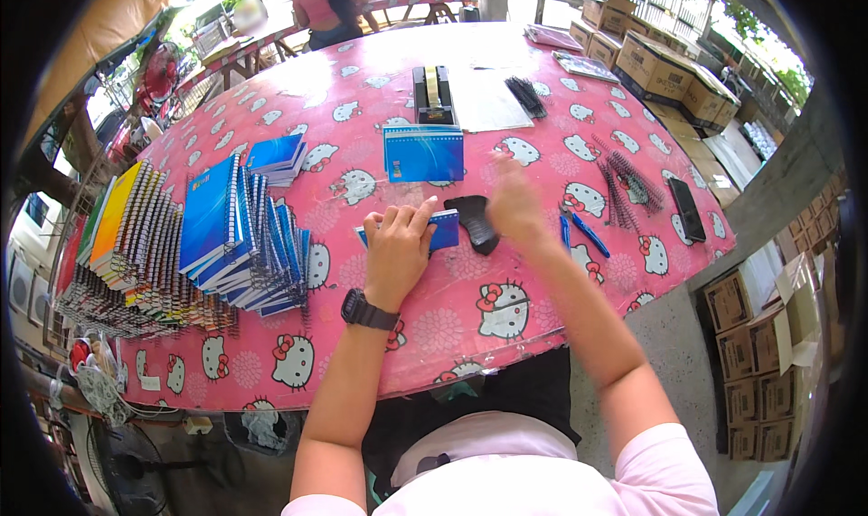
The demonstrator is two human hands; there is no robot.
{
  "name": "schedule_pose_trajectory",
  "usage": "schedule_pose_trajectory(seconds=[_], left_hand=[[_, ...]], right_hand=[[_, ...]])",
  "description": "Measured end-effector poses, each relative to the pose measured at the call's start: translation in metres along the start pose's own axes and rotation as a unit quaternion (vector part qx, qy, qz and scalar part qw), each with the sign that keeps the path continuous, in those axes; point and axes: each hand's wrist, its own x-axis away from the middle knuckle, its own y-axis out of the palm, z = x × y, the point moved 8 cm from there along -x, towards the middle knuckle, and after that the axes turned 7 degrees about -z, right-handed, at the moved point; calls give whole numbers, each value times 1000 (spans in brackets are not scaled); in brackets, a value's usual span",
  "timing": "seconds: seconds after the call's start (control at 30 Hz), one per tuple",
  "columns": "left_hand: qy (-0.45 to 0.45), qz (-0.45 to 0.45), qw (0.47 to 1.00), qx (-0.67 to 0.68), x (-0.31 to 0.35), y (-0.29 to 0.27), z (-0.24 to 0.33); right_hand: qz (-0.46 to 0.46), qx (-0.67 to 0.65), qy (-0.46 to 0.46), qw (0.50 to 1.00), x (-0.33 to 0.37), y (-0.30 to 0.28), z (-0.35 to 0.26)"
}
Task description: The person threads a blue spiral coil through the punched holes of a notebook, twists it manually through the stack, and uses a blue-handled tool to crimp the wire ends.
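Observation:
My left hand [399, 240], with a black watch on the wrist, presses over a small blue notebook [444, 230] near the table's front and grips it; much of the notebook is hidden beneath the hand. Just to the right lies a dark, curved, flat object [475, 224] whose kind I cannot make out. My right hand [517, 201] is smeared by motion above the table, beside that dark object, and its fingers do not show clearly. Beyond both hands sits a short stack of blue pads [423, 154] with punched holes along the top edge.
Spiral-bound notebooks [217, 217] stand piled at left. Farther back are a black tape dispenser [434, 95], white paper [491, 100] and black wire coils [525, 97]. At right lie blue-handled pliers [588, 234], loose coils [624, 186] and a phone [686, 210]. Cardboard boxes [655, 64] stand beyond.

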Motion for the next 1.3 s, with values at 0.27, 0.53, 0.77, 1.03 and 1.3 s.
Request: schedule_pose_trajectory(seconds=[0.27, 0.53, 0.77, 1.03, 1.3], left_hand=[[12, 12, 999, 52, -4, 0, 5], [23, -10, 993, 112, 1, -6, 6], [24, -17, 989, 146, 0, -7, 6], [5, -13, 990, 140, 1, -10, 9], [30, -50, 984, 167, 3, 0, 14]], right_hand=[[-47, -58, -86, 993, 3, -3, -37], [-206, -220, -65, 951, 33, -21, -40], [-224, -259, -116, 932, 37, -15, -44], [-214, -243, -120, 939, 38, -11, -48], [-241, -266, -56, 932, 18, -7, -27]])
